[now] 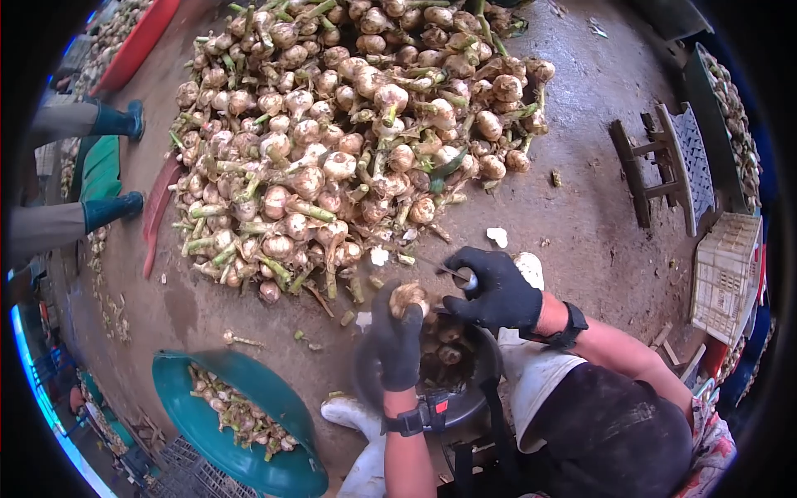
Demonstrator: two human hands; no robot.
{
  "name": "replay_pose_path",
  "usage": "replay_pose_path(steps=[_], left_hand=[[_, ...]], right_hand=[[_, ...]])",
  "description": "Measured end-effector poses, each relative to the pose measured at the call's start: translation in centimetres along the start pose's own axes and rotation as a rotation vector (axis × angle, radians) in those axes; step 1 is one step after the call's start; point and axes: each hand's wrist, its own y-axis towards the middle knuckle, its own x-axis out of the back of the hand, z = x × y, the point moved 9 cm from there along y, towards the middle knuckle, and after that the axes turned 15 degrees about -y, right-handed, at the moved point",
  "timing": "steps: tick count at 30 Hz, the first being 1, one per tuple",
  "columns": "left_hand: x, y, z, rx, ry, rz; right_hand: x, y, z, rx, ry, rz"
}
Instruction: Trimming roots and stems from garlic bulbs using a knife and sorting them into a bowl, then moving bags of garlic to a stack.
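Observation:
My left hand, in a dark glove, holds a garlic bulb with roots uppermost, over a metal basin that holds more bulbs. To its right, my right hand, gloved too, grips a knife by its pale handle; the thin blade points up and left, apart from the bulb. Beyond both hands a large heap of garlic bulbs with cut green stems lies on the floor.
A teal tub with garlic pieces stands at lower left. Someone in teal boots is at the left, near a red tub. On the right are a wooden stool and a pale plastic crate. Scraps lie about the floor.

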Motion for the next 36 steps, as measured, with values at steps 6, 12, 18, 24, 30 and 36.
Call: replay_pose_path(steps=[6,12,18,24,30,36], left_hand=[[1.2,-0.2,-1.0,-0.231,0.159,0.071],[0.8,0.1,-1.4,-0.301,0.259,0.079],[0.5,-0.4,-0.9,-0.181,0.190,0.077],[1.3,-2.5,0.3,-0.304,0.161,0.163],[0.0,-2.8,-2.6,-0.188,0.126,0.248],[5.0,-0.7,-4.1,-0.200,0.079,-0.242]], right_hand=[[-1.2,-1.5,3.9,0.341,-0.348,0.103],[-2.4,-1.4,4.0,0.378,-0.450,0.171],[-3.4,-1.3,1.6,0.413,-0.492,0.142],[-3.8,-0.6,0.5,0.460,-0.420,0.106],[-0.9,0.9,-7.6,0.080,-0.570,-0.078],[-1.1,0.3,-4.3,-0.069,-0.179,-0.150]])
